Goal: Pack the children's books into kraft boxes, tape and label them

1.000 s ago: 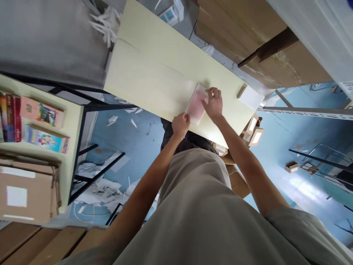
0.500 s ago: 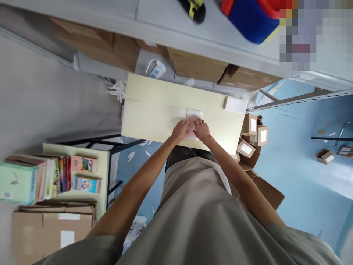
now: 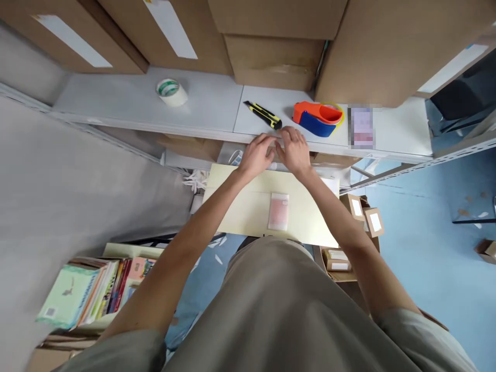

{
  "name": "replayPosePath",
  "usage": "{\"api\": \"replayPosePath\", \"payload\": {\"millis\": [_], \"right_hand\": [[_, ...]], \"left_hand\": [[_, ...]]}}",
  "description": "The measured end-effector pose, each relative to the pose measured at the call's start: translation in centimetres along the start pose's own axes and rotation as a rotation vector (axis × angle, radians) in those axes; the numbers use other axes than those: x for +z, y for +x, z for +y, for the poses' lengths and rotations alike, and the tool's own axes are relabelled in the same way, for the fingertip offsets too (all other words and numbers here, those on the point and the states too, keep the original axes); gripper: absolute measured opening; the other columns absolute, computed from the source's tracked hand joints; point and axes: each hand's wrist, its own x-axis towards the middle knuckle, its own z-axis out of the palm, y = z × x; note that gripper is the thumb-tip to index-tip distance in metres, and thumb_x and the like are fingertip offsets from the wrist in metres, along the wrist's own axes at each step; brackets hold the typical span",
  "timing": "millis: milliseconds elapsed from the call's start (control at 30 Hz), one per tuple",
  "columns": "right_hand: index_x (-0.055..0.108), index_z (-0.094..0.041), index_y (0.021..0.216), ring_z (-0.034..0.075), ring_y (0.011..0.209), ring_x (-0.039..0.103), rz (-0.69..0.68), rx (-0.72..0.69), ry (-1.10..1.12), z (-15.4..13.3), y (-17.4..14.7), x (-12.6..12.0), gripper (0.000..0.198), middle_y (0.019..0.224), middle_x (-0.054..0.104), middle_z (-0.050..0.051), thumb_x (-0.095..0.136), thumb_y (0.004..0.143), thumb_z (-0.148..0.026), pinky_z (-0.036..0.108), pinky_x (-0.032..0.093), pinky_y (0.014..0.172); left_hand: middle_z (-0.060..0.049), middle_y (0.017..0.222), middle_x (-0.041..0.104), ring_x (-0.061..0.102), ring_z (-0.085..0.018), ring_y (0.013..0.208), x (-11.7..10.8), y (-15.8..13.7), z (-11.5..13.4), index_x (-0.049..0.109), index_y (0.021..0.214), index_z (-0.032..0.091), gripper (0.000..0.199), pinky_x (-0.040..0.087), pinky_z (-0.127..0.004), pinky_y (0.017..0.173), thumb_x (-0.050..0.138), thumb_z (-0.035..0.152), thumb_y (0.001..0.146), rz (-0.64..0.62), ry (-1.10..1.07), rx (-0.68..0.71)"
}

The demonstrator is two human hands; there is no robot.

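Packet (image 3: pixel 278 212) is down and clear of both hands. My left hand (image 3: pixel 256 155) and right hand (image 3: pixel 296 152) meet at the shelf (image 3: pixel 212 123) edge, fingers curled, thumbs almost together; whether they pinch anything thin, I can't tell. Just beyond, the cutter (image 3: pixel 262 114) lies slantwise, one end beside my fingers. Back towards me, there's the packet, flat on the table (image 3: pixel 308 219): laid out, I'd judge, but whether its edges are closed, I can't make out. Long axis runs from me towards the shelf, a short end facing me.
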Motion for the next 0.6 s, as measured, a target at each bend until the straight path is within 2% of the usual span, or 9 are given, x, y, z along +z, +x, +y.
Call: {"api": "replayPosePath", "payload": {"millis": [100,167,267,333,467,533,600], "right_hand": [[0.062,-0.018,0.164,0.045,0.161,0.056,0.042,-0.022,0.047,-0.4,5.4,-0.9,0.047,0.171,0.063,0.023,0.054,0.12,-0.032,0.071,0.044,0.137],[0.063,-0.013,0.16,0.043,0.16,0.057,0.022,-0.012,0.063,-0.7,8.1,-0.8,0.044,0.169,0.064,0.025,0.055,0.121,-0.033,0.07,0.043,0.137],[0.063,-0.007,0.157,0.039,0.157,0.06,-0.068,0.058,0.021,-1.3,10.7,-0.2,0.042,0.164,0.067,0.026,0.061,0.121,-0.029,0.063,0.048,0.135],[0.065,-0.006,0.156,0.038,0.157,0.06,-0.107,0.096,-0.009,-1.4,11.7,0.3,0.041,0.161,0.069,0.025,0.064,0.121,-0.026,0.06,0.05,0.135],[0.068,-0.01,0.155,0.037,0.156,0.057,-0.06,0.106,0.019,-0.9,11.1,1.3,0.04,0.158,0.071,0.023,0.055,0.127,-0.035,0.064,0.046,0.138],[0.065,-0.014,0.161,0.038,0.155,0.056,-0.009,0.097,0.036,-0.4,9.0,1.6,0.045,0.16,0.069,0.02,0.049,0.128,-0.038,0.067,0.043,0.14],[0.061,-0.018,0.168,0.038,0.154,0.056,0.052,0.053,0.076,0.0,5.5,1.7,0.049,0.163,0.066,0.017,0.044,0.128,-0.04,0.063,0.044,0.141]], "left_hand": [[-0.012,0.151,0.076,0.072,-0.032,0.147,-3.1,2.2,-0.5,0.079,0.145,0.022,0.042,0.056,-0.049,0.134,0.064,0.014,0.106,0.056,0.03,0.029],[-0.011,0.152,0.075,0.072,-0.033,0.147,-4.4,2.7,-1.1,0.078,0.144,0.022,0.041,0.056,-0.051,0.135,0.063,0.014,0.107,0.078,0.046,0.039],[-0.011,0.152,0.075,0.072,-0.034,0.147,-5.2,2.3,-2.2,0.078,0.144,0.022,0.041,0.055,-0.052,0.136,0.063,0.014,0.107,0.096,0.045,0.01],[-0.011,0.151,0.076,0.071,-0.034,0.148,-5.0,1.3,-2.9,0.077,0.144,0.022,0.042,0.055,-0.052,0.136,0.064,0.014,0.106,0.104,0.025,-0.037],[-0.011,0.15,0.076,0.071,-0.034,0.147,-2.2,-2.5,-5.1,0.078,0.146,0.024,0.045,0.057,-0.053,0.135,0.061,0.015,0.105,0.058,-0.009,-0.102],[-0.013,0.151,0.076,0.07,-0.035,0.149,0.7,-5.2,-6.5,0.076,0.148,0.022,0.047,0.054,-0.054,0.137,0.06,0.015,0.105,-0.009,-0.015,-0.149],[-0.017,0.154,0.075,0.065,-0.037,0.156,4.3,-8.5,-7.9,0.075,0.15,0.019,0.05,0.048,-0.056,0.143,0.062,0.013,0.102,-0.099,-0.006,-0.205]]}}
